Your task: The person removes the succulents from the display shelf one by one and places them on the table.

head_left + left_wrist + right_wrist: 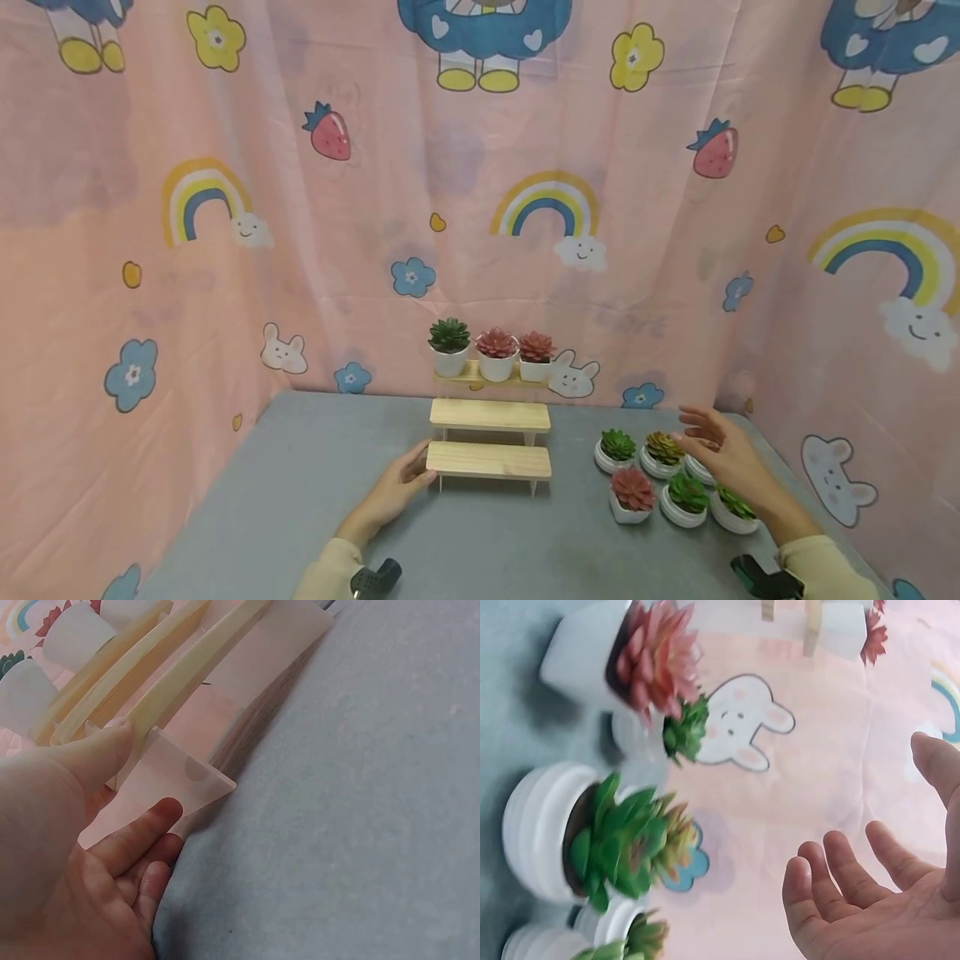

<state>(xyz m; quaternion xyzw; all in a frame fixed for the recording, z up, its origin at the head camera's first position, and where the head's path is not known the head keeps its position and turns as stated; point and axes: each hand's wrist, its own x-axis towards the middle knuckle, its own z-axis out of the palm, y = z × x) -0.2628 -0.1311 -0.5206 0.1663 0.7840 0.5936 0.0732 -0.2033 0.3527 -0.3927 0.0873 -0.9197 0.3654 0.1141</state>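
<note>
A three-step display stand [489, 460] with light wooden shelves and clear side panels stands on the table. My left hand [397, 485] holds its left end, the thumb on a shelf end and the fingertips at the clear panel [166, 769]. A green potted succulent [449, 337] and two pinkish-red ones, a left one [497, 343] and a right one [536, 347], sit on the top shelf. My right hand [723, 457] hovers over several potted succulents at the right, fingers spread and holding nothing. Among them are a pink-red succulent [632, 490] and a green one [626, 844]; the hand partly hides another pot.
The grey table [300, 483] meets a pink patterned curtain [360, 250] at the back, just behind the stand's top shelf. More curtain hangs at both sides. The right-hand pots stand close together in two rows, near the table's right edge.
</note>
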